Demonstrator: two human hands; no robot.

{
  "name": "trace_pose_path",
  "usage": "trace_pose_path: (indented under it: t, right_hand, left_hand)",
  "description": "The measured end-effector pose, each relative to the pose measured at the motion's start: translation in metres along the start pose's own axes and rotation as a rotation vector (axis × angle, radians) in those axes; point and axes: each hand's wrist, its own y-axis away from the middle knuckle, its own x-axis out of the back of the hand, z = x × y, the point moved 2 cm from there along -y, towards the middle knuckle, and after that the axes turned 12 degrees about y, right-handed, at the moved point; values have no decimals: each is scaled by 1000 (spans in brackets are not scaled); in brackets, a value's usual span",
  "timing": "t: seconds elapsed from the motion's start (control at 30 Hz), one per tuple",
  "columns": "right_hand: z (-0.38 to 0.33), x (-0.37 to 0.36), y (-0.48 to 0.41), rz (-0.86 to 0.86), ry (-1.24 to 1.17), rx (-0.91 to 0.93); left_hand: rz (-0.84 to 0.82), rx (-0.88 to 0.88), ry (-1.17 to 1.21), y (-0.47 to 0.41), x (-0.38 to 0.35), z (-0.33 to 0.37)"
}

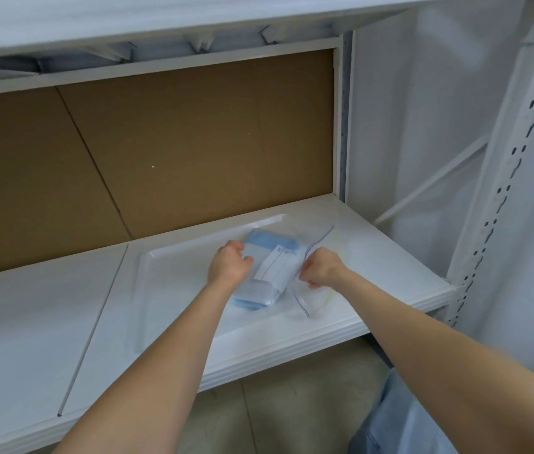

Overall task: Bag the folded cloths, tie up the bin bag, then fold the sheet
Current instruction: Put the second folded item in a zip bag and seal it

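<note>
Folded blue cloths (pixel 258 240) in crinkly clear bag (pixel 277 267) on glossy tray (pixel 177 290), left hand (pixel 229 264) and right hand (pixel 323 267) seemingly pinching its film

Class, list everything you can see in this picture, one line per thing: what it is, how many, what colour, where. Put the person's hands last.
cloths: one folded stack, light blue, inside the bag
bag: one, clear with a blue zip line, lying in the tray
label: one, white, on the bag
tray: one, white, on the lower shelf
shelves: two, white, lower and upper
cardboard: brown, along the back
post: one, white with holes, right
floor: grey-beige, below
left hand: grips the bag at the cloths
right hand: pinches the bag's mouth
</note>
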Motion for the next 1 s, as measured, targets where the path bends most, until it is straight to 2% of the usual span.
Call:
trace_pose_path:
  t: [0.13, 0.23, 0.3, 0.37, 0.47, 0.57, 0.77, 1.0]
  right_hand:
    - [4, -10, -10, -89, -434, -142]
    - [-1, -17, -8, -197, -627, -165]
    - [-8, -23, -10, -263, -741, -167]
    - [-14, -26, -13, -261, -698, -180]
    - [-17, -23, -16, -241, -470, -199]
    - [-21, -25, -14, -277, -511, -215]
    - [-30, -30, -32, -156, -620, -239]
    - [-40, -15, -25, -168, -828, -197]
  left_hand:
    - [-59, 133, -133, -12, 7, -26]
    - [-97, 235, -70, -19, 8, -40]
    - [-88, 243, -38, -23, 8, -44]
    - [-37, 237, 22, -28, 9, -48]
    - [-17, 278, 198, -31, 9, -48]
    - [-5, 259, 268, -34, 8, -48]
    - [162, 159, 217, -38, 17, -49]
    - [267, 167, 299, -39, 21, -44]
